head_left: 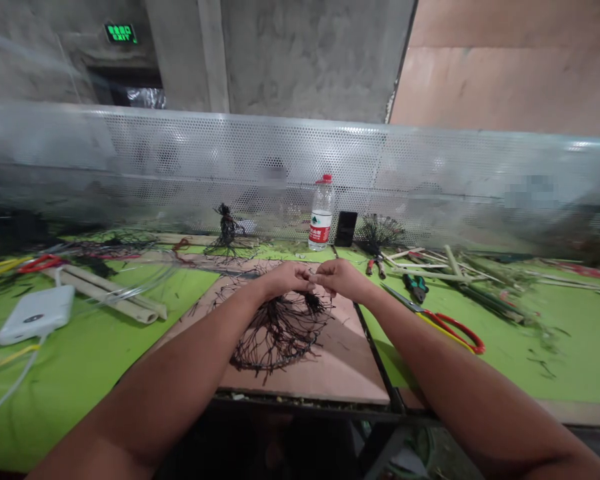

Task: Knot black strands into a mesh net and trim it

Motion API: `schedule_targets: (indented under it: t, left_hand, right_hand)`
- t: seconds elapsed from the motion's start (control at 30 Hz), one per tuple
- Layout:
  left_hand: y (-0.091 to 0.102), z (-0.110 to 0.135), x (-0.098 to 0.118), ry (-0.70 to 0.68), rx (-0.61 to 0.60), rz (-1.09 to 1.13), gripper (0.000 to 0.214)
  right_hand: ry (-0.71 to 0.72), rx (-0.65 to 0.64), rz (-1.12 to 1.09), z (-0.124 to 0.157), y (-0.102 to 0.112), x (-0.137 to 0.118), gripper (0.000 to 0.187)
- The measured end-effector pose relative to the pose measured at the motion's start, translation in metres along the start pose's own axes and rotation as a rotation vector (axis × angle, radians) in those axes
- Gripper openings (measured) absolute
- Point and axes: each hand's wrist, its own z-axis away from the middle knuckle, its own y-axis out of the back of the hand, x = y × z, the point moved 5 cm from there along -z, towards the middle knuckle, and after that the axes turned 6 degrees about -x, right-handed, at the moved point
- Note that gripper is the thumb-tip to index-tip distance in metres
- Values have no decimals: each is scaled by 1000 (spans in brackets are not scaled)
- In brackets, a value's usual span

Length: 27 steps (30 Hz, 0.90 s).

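Both my hands meet over a brown board (340, 360) on the green table. My left hand (286, 278) and my right hand (341, 277) are closed in pinches, fingertips touching, on the top edge of a round mesh of thin dark wires (280, 330). The mesh hangs from my fingers and spreads over the board beneath my left wrist. Loose wire ends stick out around it.
Red-handled scissors (443, 322) lie right of my right forearm, green pliers (416, 285) and bamboo strips (460, 270) beyond. A water bottle (321, 213), a black box (345, 229) and finished wire bundles (226, 230) stand by the perforated metal screen. A white power bank (36, 313) and tubes (110, 293) lie at the left.
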Motion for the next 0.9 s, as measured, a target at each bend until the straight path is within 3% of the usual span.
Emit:
schedule_targets:
  t: [0.27,0.67,0.8,0.9]
  left_hand:
    - [-3,-1,1,-24,-67,-44,27]
    - [-7,-4,-4,-90,-99,-312,22]
    - [-8,-2,0,-93,-132,-275,22]
    - [-10,-1,5,-118,-152,-212,23]
  right_hand:
    - [-39,25,-56,1,2,3,40]
    - [-9,30,-17,3,-5,-11,36]
    - [4,-10,-53,2,-7,-7,37]
    - [-21,38,-58,-2,-2,2,34]
